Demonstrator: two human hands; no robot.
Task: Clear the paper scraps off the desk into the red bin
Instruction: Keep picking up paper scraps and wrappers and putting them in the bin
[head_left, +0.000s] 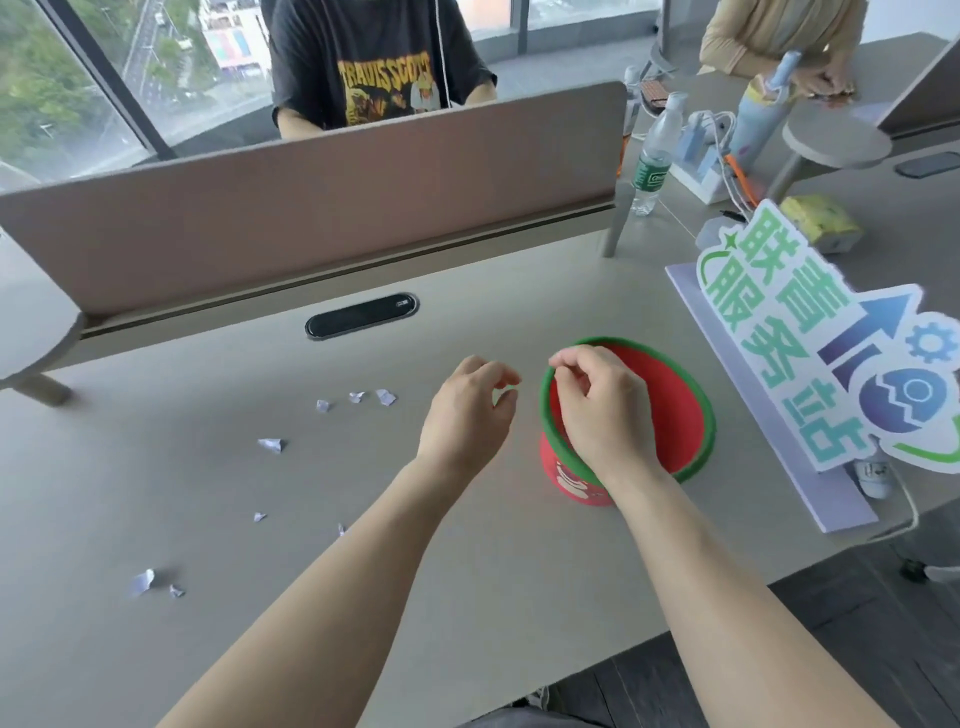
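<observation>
Scraps were mid-clearance, by my judgement: the red bin (670, 410) stood on the surface (467, 597) with its green rim tilted toward me, and both hands hovered at its near-left edge. My right hand (597, 410) hung over the bin's rim, fingers curled with thumb and fingertips drawn together as if pinching something small; I could not tell whether any paper sat between them. My left hand (467, 415) was just left of the bin, fingers loosely curled, thumb close to the forefinger, and nothing visible in it.

Paper scraps (358, 399) lay scattered well to the left of the bin: three small ones in a row farthest from me, one (271, 445) nearer, two tiny bits (260, 516) closer in, and a pair (143, 581) farthest left and nearest my edge. None touched the bin. So I reckoned the job was only partly done, perhaps at a drop into the bin.

The next move, as I judged it, called for reaching left away from the bin, pinching each light, crumpled scrap off the flat surface with fingertips, and carrying it back over the rim.

Writing: the standing sign (831, 332) right of the bin bore large green Chinese characters, which I read as 联青服务站, with a blue arrow and gear. Beyond the bin, a person's black shirt (384, 73) read "TRAVIS SCOTT". The bin's own side carried a printed pattern I could not read.
</observation>
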